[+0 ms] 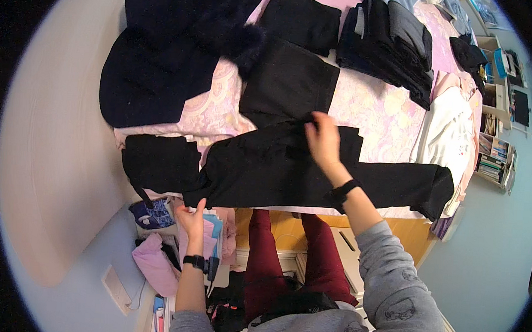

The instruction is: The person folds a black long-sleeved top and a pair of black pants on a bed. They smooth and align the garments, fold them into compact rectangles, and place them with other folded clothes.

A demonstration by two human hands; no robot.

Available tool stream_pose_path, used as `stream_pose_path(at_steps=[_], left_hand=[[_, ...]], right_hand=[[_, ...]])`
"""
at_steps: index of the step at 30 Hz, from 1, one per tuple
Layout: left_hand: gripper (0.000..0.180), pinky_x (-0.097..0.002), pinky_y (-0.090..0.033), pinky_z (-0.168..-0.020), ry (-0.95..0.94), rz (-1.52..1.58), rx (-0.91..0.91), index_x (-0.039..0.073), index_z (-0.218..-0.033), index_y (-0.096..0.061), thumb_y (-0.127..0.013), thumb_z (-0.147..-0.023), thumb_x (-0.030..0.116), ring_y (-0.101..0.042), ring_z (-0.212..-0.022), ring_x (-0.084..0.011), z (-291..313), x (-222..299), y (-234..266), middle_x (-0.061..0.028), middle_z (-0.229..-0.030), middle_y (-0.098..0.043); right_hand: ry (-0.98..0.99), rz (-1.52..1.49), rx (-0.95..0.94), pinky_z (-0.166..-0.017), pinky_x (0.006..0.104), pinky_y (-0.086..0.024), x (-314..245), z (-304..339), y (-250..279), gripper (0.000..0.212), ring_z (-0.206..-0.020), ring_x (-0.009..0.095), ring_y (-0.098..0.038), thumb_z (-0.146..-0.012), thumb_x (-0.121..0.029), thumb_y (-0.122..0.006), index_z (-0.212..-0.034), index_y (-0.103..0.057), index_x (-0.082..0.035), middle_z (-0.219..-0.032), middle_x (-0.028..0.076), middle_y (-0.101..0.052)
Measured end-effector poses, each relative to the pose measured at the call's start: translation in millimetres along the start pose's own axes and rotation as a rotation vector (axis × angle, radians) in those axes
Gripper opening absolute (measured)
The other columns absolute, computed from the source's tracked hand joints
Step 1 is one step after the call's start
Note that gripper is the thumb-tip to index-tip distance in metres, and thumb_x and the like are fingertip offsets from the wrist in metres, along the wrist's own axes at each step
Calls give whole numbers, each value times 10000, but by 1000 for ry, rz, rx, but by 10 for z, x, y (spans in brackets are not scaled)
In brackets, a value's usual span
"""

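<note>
A long black garment (265, 172) lies spread across the near side of the bed, one narrow length reaching right to a cuff-like end; its exact kind is hard to tell. At its lower left edge my left hand (192, 221) is closed on the cloth between thumb and fingers. My right hand (324, 142) rests over the garment's upper middle, thumb and fingers apart and slightly blurred. Beside the left end is a bunched black cloth piece (161, 162); I cannot tell whether it belongs to the same garment. A folded black garment (291, 86) lies just beyond my right hand.
Dark clothing (156, 76) covers the bed's far left. Folded dark clothes (386, 46) are stacked at the far right, beside another folded black piece (301, 17). A white garment (445, 130) lies along the right edge. Below left stands a pink bundle (155, 262).
</note>
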State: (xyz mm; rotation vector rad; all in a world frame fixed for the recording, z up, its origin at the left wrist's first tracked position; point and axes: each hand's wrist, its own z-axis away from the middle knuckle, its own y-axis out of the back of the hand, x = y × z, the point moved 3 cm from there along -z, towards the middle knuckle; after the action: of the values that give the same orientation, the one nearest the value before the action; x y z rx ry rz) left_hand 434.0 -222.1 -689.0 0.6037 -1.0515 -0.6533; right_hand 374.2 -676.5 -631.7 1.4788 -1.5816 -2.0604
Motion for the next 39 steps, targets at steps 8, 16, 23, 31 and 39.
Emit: stream_pose_path(at_steps=[8, 16, 23, 31, 39], left_hand=[[440, -451, -405, -998, -768, -337, -172, -2, -1157, -558, -736, -835, 238, -505, -1152, -383, 184, 1399, -362, -193, -1208, -549], [782, -454, -386, -1053, -634, -323, -130, -18, -1348, -445, -808, -755, 340, -465, -1230, -398, -158, 1598, -767, -205, -1319, -499], [675, -438, -474, -923, -468, -301, -217, -18, -1240, -519, -844, -733, 286, -572, -1098, -427, -441, 1490, -748, -252, -1188, -594], [403, -416, -511, -815, -422, -159, -417, -15, -1062, -648, -781, -802, 262, -658, -930, -402, -603, 1402, -758, -230, -983, -687], [438, -397, -486, -889, -416, -325, -305, -30, -1227, -588, -630, -949, 305, -639, -1032, -372, -705, 1264, -815, -225, -1131, -665]], right_hand=[[-669, -275, -65, -929, 325, -500, 637, -1189, -182, 747, -1057, 268, -652, -723, -444, -839, -1200, -605, 81, -1159, 215, -666], [-199, -477, -134, -915, 334, -510, 341, -1464, -188, 671, -1058, 254, -657, -634, -240, -901, -1186, -605, 2, -1144, 139, -690], [-161, -197, -6, -938, 357, -501, 874, -1909, 126, 929, -1114, 285, -621, -683, -447, -883, -1313, -472, 97, -1240, 221, -612], [3, -42, -628, -917, 420, -495, 1228, 33, 595, 421, -1038, 351, -610, -728, -245, -808, -1077, -648, -71, -1016, 154, -656], [436, 106, 199, -886, 427, -481, 964, -1167, 999, 345, -1048, 353, -577, -813, -177, -764, -1104, -631, -50, -1091, 153, -623]])
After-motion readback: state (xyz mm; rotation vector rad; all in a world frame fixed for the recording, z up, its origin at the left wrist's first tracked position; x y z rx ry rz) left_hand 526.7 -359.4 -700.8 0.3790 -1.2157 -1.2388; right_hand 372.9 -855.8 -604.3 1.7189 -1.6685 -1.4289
